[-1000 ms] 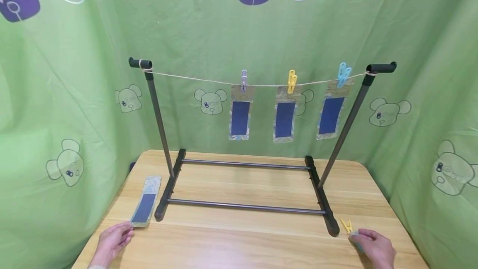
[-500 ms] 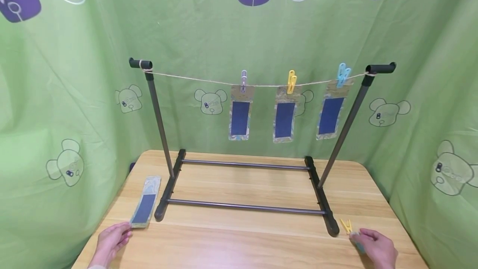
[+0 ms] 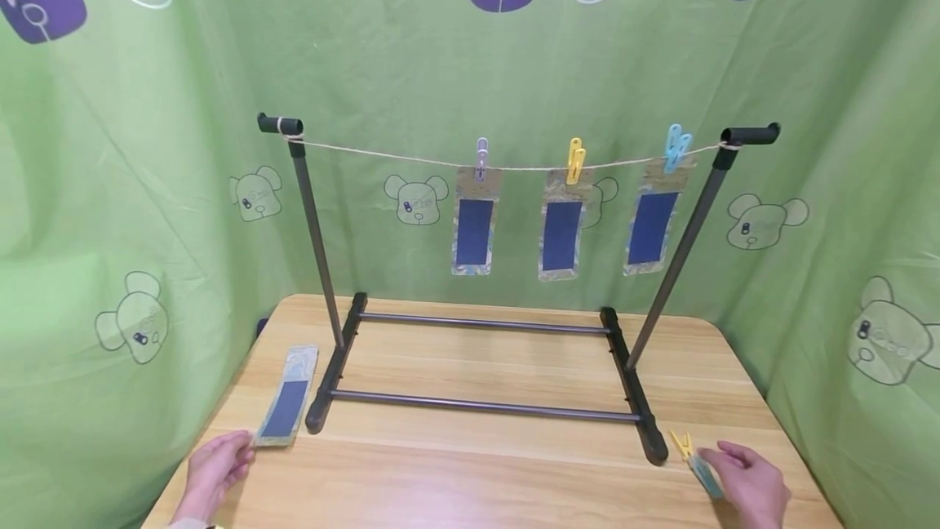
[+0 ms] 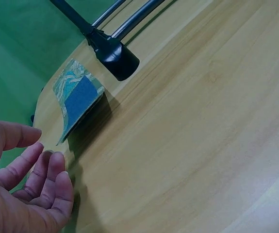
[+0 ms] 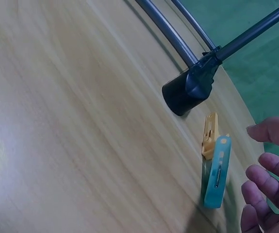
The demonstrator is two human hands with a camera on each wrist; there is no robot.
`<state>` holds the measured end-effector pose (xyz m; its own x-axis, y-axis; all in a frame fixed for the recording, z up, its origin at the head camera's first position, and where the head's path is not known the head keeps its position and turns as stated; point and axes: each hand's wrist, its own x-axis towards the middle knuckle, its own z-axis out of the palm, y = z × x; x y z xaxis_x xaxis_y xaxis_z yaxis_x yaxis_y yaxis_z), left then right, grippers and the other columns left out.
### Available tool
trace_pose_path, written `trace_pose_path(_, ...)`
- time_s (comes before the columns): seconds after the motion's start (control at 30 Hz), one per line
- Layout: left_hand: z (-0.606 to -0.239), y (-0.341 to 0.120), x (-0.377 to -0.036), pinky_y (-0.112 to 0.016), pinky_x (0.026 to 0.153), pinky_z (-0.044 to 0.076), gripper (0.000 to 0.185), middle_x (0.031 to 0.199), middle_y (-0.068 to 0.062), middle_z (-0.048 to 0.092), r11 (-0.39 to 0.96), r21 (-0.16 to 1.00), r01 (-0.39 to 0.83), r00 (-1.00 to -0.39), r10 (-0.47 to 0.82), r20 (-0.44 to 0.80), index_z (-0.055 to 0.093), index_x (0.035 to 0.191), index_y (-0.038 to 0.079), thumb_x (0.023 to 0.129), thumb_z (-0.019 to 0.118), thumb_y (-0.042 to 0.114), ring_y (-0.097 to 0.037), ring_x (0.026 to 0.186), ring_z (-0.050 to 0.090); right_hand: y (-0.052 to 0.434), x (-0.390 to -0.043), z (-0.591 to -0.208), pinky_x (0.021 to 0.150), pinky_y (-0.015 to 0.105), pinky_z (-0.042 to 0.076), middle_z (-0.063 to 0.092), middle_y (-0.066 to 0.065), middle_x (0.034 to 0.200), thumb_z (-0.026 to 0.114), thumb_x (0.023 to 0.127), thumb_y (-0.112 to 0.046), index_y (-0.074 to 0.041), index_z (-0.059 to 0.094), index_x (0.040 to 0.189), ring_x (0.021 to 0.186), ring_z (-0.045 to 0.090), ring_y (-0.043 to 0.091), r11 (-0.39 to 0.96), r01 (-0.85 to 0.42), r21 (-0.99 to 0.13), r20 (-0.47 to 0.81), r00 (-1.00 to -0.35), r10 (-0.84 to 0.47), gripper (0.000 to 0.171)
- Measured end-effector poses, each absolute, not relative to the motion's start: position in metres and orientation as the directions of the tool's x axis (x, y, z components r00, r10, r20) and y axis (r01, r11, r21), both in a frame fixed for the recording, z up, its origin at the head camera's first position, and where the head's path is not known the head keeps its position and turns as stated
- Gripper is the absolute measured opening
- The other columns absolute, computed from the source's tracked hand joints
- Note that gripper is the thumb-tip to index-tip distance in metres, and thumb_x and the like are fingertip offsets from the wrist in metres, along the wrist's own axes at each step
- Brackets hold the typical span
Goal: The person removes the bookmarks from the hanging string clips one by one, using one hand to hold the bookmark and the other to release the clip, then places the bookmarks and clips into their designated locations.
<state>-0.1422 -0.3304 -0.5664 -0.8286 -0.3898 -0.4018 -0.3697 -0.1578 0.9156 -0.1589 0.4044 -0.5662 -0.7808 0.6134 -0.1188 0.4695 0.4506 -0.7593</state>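
Note:
A marbled strip with a dark blue panel (image 3: 286,408) lies at the table's left, its near end slightly raised in the left wrist view. Beside that end is my left hand (image 3: 215,468), fingers loosely bent, thumb apart from them, with a gap to the strip (image 4: 81,94). On the right, a blue clothespin (image 5: 218,172) and a yellow clothespin (image 5: 210,136) lie together on the table. My right hand (image 3: 749,482) hovers just right of them, fingers spread and relaxed, holding nothing. Three similar strips (image 3: 473,231) hang from a string, pinned by purple, yellow and blue clothespins.
A black rack stands on the wooden table (image 3: 455,472), with two uprights and low crossbars (image 3: 485,407). The string (image 3: 389,155) is tied between its tops. Rack feet (image 3: 650,439) lie close to the strip and the loose clothespins. Green printed curtain (image 3: 367,39) surrounds the table.
My right hand has let go of the blue clothespin and drawn slightly right, uncovering it. My left hand has come off the strip's near corner and moved slightly left.

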Motion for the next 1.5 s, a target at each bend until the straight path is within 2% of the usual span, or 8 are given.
trace_pose_path(0.23,-0.562,-0.330,-0.144,-0.024,0.067,0.056,0.003,0.079,0.003,0.063,-0.131,0.917,-0.376,-0.818,-0.417,-0.395,0.065,0.091,0.012,0.092,0.064,0.014,-0.010,0.073,0.061,0.404,-0.157,-0.559,0.096,0.053,0.031,0.071,0.012,0.093,0.074,0.082,-0.048,0.003,0.059,0.124,0.095,0.055,0.033,0.448,0.449,-0.773,-0.101,-0.785,0.611,0.067)
trace_pose_path(0.37,-0.559,-0.329,-0.145,-0.025,0.069,0.056,0.011,0.081,0.003,0.062,-0.097,0.919,-0.382,-0.814,-0.435,-0.385,0.059,0.099,0.009,0.093,0.062,0.017,-0.010,0.074,0.060,0.404,-0.159,-0.554,0.097,0.055,0.031,0.071,0.009,0.093,0.071,0.081,-0.055,0.001,0.060,0.123,0.089,0.056,0.025,0.434,0.458,-0.776,-0.112,-0.777,0.620,0.071)
trace_pose_path(0.53,-0.556,-0.327,-0.148,-0.026,0.069,0.055,0.026,0.082,0.005,0.064,-0.068,0.923,-0.378,-0.811,-0.457,-0.365,0.055,0.111,0.002,0.093,0.060,0.019,-0.010,0.075,0.061,0.403,-0.160,-0.549,0.088,0.045,0.037,0.072,0.001,0.087,0.070,0.081,-0.058,-0.001,0.061,0.122,0.069,0.054,0.003,0.421,0.463,-0.780,-0.118,-0.770,0.627,0.071)
trace_pose_path(0.63,-0.554,-0.326,-0.149,-0.027,0.069,0.055,0.034,0.084,0.006,0.065,-0.051,0.925,-0.376,-0.813,-0.462,-0.355,0.053,0.117,-0.003,0.093,0.060,0.020,-0.010,0.076,0.061,0.402,-0.160,-0.546,0.082,0.040,0.037,0.070,-0.004,0.082,0.070,0.082,-0.056,-0.002,0.063,0.121,0.064,0.051,-0.002,0.435,0.447,-0.782,-0.096,-0.775,0.625,0.067)
trace_pose_path(0.83,-0.549,-0.323,-0.150,-0.028,0.073,0.055,0.049,0.091,0.005,0.065,-0.018,0.928,-0.372,-0.827,-0.448,-0.340,0.046,0.128,-0.008,0.094,0.060,0.024,-0.012,0.081,0.061,0.398,-0.161,-0.542,0.092,0.046,0.033,0.067,-0.010,0.077,0.067,0.085,-0.054,0.000,0.063,0.119,0.067,0.047,-0.004,0.443,0.420,-0.792,-0.062,-0.777,0.626,0.064)
trace_pose_path(1.0,-0.545,-0.322,-0.151,-0.028,0.073,0.054,0.043,0.091,0.006,0.064,-0.016,0.932,-0.363,-0.830,-0.448,-0.332,0.048,0.124,-0.005,0.094,0.059,0.024,-0.011,0.082,0.061,0.396,-0.163,-0.538,0.087,0.041,0.035,0.069,-0.008,0.081,0.065,0.085,-0.058,-0.002,0.063,0.120,0.072,0.048,-0.001,0.439,0.427,-0.791,-0.067,-0.773,0.631,0.066)
trace_pose_path(1.17,-0.542,-0.320,-0.151,-0.027,0.072,0.054,0.033,0.089,0.007,0.065,-0.024,0.935,-0.354,-0.831,-0.451,-0.326,0.053,0.116,0.001,0.094,0.059,0.024,-0.010,0.082,0.062,0.393,-0.165,-0.534,0.082,0.034,0.034,0.065,-0.017,0.078,0.064,0.085,-0.059,-0.005,0.063,0.121,0.069,0.045,-0.009,0.439,0.425,-0.792,-0.062,-0.771,0.634,0.065)
trace_pose_path(1.5,-0.530,-0.314,-0.156,-0.027,0.071,0.053,0.033,0.089,0.009,0.064,0.010,0.943,-0.334,-0.847,-0.442,-0.295,0.051,0.119,0.000,0.097,0.057,0.024,-0.012,0.085,0.061,0.386,-0.165,-0.522,0.087,0.039,0.034,0.066,-0.018,0.082,0.063,0.087,-0.057,-0.006,0.063,0.121,0.080,0.049,0.001,0.450,0.380,-0.808,-0.019,-0.780,0.625,0.062)
